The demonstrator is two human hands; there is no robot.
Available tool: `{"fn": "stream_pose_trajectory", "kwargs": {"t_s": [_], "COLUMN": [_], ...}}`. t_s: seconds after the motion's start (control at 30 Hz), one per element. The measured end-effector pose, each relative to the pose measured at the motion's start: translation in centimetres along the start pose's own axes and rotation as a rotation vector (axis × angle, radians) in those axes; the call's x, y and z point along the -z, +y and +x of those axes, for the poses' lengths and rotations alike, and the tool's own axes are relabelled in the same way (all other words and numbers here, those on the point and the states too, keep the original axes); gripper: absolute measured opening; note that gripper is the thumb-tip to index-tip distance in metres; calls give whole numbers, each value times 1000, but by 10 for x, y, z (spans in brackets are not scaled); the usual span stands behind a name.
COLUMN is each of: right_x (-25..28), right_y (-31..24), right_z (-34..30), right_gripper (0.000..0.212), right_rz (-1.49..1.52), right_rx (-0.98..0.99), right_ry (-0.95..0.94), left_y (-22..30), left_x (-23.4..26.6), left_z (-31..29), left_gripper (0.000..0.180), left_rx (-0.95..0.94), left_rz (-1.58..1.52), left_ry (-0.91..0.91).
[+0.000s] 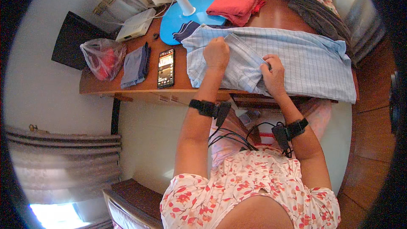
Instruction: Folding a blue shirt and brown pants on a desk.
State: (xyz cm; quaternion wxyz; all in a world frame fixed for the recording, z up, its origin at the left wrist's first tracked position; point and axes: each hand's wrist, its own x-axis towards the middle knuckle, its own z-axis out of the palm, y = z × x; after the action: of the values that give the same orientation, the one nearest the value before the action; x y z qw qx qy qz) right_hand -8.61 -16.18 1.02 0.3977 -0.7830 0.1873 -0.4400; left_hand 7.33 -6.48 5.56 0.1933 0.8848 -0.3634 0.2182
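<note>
A light blue checked shirt lies spread across the wooden table in front of me, its lower right part hanging over the near edge. My left hand is closed in a fist on its left part. To the right, my right hand pinches the same cloth between thumb and bent fingers. A straight strip of the fabric stretches slantwise between the hands. Dark navy cloth shows at the shirt's upper left corner; whether it belongs to the shirt I cannot tell.
On the table stand a blue round lamp base, folded red cloth and dark clothes. To the left lie a lit phone, folded blue-grey cloth, a plastic bag and a white box.
</note>
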Motion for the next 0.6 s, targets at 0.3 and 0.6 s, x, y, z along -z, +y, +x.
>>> {"fn": "stream_pose_trajectory", "kwargs": {"t_s": [0.3, 0.6], "right_x": [2, -6], "right_y": [-22, -21], "right_z": [1, -1], "right_gripper": [34, 45], "right_rz": [-173, -608], "right_rx": [233, 260], "right_ry": [-55, -456], "left_y": [23, -8], "left_x": [-3, 15], "left_z": [-60, -69], "left_gripper": [41, 52], "left_rx": [-379, -174], "left_rz": [-194, -2], "left_ry": [-146, -258]}}
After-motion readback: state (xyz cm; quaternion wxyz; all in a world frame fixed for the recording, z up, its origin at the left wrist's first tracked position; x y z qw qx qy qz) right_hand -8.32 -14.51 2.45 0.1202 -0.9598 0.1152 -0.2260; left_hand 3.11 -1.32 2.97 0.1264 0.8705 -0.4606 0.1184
